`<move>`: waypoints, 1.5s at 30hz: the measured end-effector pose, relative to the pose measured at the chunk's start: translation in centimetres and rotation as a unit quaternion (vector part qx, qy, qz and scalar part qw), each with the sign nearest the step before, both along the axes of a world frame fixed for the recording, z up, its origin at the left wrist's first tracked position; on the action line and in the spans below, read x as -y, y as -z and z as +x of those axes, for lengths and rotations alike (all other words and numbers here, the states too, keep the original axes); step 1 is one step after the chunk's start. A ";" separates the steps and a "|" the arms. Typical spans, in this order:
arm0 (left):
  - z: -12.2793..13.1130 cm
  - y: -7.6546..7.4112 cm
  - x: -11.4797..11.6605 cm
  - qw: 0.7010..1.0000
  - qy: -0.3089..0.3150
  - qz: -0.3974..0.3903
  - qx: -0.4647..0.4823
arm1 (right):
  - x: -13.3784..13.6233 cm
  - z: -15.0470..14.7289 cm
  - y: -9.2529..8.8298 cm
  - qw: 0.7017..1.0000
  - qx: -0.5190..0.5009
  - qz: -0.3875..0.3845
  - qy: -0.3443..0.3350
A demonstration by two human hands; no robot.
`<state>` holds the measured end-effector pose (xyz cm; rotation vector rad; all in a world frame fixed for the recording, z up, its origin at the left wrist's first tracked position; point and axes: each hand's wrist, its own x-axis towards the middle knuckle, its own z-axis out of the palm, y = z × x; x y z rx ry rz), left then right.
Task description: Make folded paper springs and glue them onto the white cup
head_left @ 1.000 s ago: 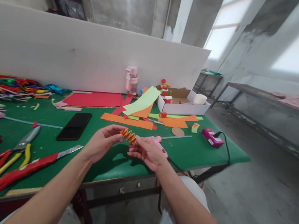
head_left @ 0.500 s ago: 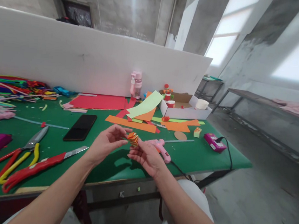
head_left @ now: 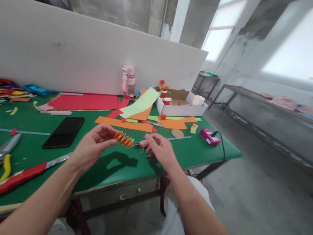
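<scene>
My left hand (head_left: 95,143) pinches one end of a small accordion-folded paper spring (head_left: 124,139), orange and yellow, above the table. Its pleats are stretched out toward the right. My right hand (head_left: 160,150) is apart from the spring, fingers loosely bent and spaced, with nothing visible in them. Behind that hand lies a pink hot glue gun (head_left: 143,143), its dark nozzle pointing left toward the spring. My right hand covers most of its body, so whether the fingers touch it is unclear. A pale glue stick (head_left: 180,138) extends on the gun's far side.
Orange strips (head_left: 124,124) and green paper (head_left: 139,103) lie behind my hands. A white box (head_left: 181,109) holds small crafts. On the left are a black phone (head_left: 64,132), pliers-like shears (head_left: 2,152) and a red-handled knife (head_left: 20,178). A purple power box (head_left: 210,137) sits right.
The paper spring has passed from my right hand to my left and now hangs more stretched out. My right hand has drawn away to the right. The view has shifted rightward.
</scene>
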<state>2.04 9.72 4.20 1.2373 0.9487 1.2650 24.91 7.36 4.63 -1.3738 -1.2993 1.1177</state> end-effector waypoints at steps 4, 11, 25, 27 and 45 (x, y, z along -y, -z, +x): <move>-0.6 -0.2 0.3 1.000 0.011 -0.002 -0.016 | 0.8 5.4 -0.4 0.947 0.311 0.005 0.078; -0.5 -0.2 0.6 0.999 0.020 0.012 -0.026 | 1.6 4.3 0.5 0.916 0.393 -0.071 0.044; -1.7 -0.4 -0.6 0.997 -0.064 0.049 0.005 | 0.9 1.4 -0.5 0.960 -0.261 -0.094 -0.033; -1.6 -0.4 -0.6 0.996 -0.069 0.058 -0.018 | 1.0 0.5 -0.8 0.969 -0.232 -0.064 -0.051; -1.2 0.6 -0.9 0.994 -0.089 0.030 -0.054 | 2.5 -2.1 -2.7 0.946 0.234 0.216 -0.063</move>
